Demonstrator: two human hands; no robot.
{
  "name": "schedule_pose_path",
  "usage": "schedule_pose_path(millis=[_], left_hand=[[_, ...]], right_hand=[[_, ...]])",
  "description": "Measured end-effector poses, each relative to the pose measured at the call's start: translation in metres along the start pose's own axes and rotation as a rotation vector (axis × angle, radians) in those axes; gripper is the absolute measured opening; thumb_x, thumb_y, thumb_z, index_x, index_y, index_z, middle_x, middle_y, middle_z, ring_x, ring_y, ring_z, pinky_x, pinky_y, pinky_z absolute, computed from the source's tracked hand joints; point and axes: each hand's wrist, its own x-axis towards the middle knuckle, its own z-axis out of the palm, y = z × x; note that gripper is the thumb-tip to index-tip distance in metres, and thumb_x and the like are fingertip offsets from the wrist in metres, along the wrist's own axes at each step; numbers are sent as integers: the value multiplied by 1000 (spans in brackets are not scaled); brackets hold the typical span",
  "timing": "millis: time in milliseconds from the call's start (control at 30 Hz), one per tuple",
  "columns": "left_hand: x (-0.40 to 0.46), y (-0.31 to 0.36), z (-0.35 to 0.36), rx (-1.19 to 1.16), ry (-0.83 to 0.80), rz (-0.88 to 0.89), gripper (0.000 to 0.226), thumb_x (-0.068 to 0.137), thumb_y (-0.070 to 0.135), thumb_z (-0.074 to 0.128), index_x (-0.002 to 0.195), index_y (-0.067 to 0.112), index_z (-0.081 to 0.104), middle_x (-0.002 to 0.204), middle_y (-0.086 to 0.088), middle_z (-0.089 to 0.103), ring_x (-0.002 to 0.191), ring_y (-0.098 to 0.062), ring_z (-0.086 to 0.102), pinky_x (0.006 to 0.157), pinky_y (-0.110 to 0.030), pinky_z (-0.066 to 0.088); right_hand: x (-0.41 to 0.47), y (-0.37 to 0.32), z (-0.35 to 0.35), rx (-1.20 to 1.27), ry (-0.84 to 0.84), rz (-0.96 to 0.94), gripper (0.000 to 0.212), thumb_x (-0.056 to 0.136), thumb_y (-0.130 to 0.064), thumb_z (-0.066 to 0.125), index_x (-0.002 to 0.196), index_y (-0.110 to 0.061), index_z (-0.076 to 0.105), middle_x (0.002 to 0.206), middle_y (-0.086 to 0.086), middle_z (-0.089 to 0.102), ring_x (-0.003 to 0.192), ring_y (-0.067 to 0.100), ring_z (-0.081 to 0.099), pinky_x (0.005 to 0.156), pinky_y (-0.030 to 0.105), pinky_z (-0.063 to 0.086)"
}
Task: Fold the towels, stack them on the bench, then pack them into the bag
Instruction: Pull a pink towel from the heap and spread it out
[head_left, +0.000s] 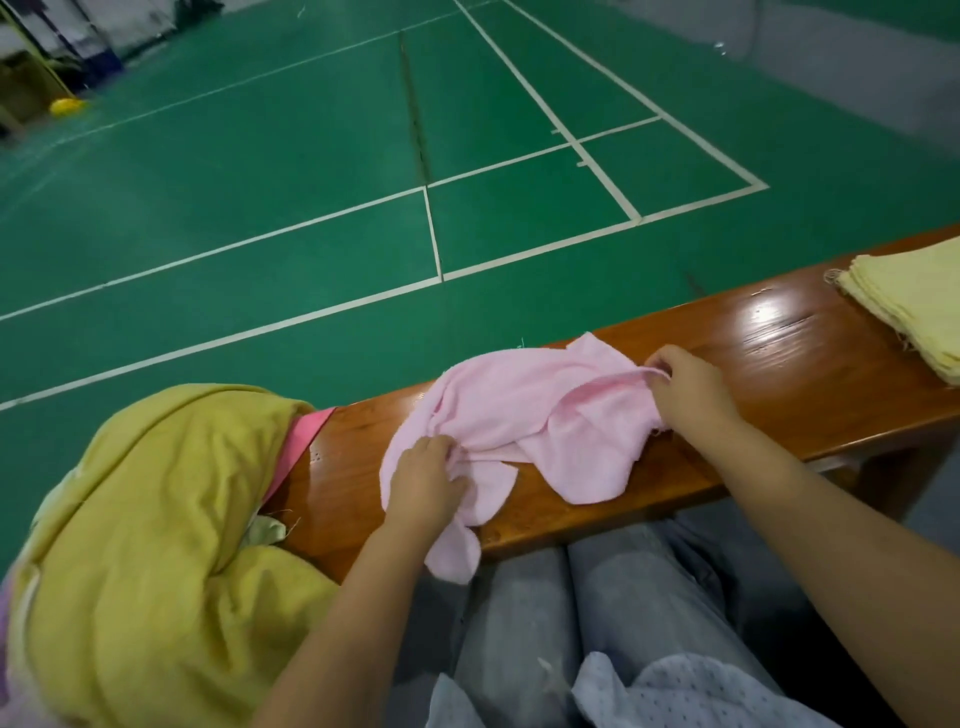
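Centre frame, a crumpled pink towel (524, 421) lies on the wooden bench (779, 358); the left hand (426, 483) and right hand (685, 384) each pinch an edge, seemingly corners. Its overhanging near edge could slide off.

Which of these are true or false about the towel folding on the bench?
1. Both hands grip the pink towel. True: the left hand and the right hand each pinch an edge.
2. The pink towel is neatly folded. False: it lies crumpled on the bench.
3. A stack of yellow towels sits at the bench's right end. True.
4. The yellow bag is to the right of the pink towel. False: it is on the left.
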Motion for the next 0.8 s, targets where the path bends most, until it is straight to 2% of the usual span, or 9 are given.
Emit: schedule_pose_path(millis=[167,267,367,467,567,633,700,733,800], left_hand=[[12,-5,-12,-25,-28,-56,15,92,24,62,107,23,66,100,0,65,88,-17,59,84,-28,55],[11,1,-30,-49,-58,22,6,94,21,59,93,20,66,88,1,63,81,-15,59,67,-19,51],[2,14,-63,-333,-71,73,12,94,16,58,82,14,58,79,0,59,73,-16,55,62,-22,44],[-8,28,-94,-768,-143,90,14,96,14,55,85,7,54,77,-7,58,72,-21,57,67,-31,52],[-9,42,-108,-954,-164,76,14,99,15,51,88,6,52,72,-4,54,61,-15,52,59,-27,49],[0,49,-101,-925,-121,0,13,99,16,50,90,7,53,73,-2,55,58,-12,51,55,-24,47],[15,47,-83,-830,-57,-123,12,99,16,49,97,5,53,86,-9,60,67,-15,57,57,-28,50],[22,41,-72,-743,-30,-178,14,98,16,48,103,4,53,98,-14,62,74,-18,59,60,-30,51],[24,28,-56,-458,41,-201,25,96,18,51,116,3,52,118,-15,59,86,-22,59,68,-31,48]], right_hand=[[7,-36,-17,287,63,5,12,89,-12,51,95,-11,61,95,9,62,88,28,56,73,34,47],[2,-59,-39,295,73,-43,13,87,-12,50,90,-12,62,84,7,60,80,27,55,68,33,47],[-11,-83,-65,200,103,-158,13,86,-14,51,88,-13,63,80,6,60,75,24,52,65,31,41],[-19,-108,-73,242,47,-219,12,85,-16,53,84,-12,65,76,4,60,71,19,50,61,25,38],[-13,-126,-57,264,-36,-274,8,87,-18,57,84,-15,64,68,-3,55,66,14,47,56,22,35],[-5,-126,-36,212,-65,-258,12,90,-18,55,98,-14,64,77,-1,58,71,15,52,59,24,37],[2,-113,-13,114,-168,-176,28,92,-17,53,120,-13,57,111,7,62,97,22,58,77,29,45],[2,-105,-3,67,-237,-134,38,93,-18,54,130,-13,50,128,9,57,110,25,55,87,32,46],[-3,-86,9,22,-292,-96,51,92,-23,56,139,-12,41,140,10,48,123,27,50,96,36,44]])
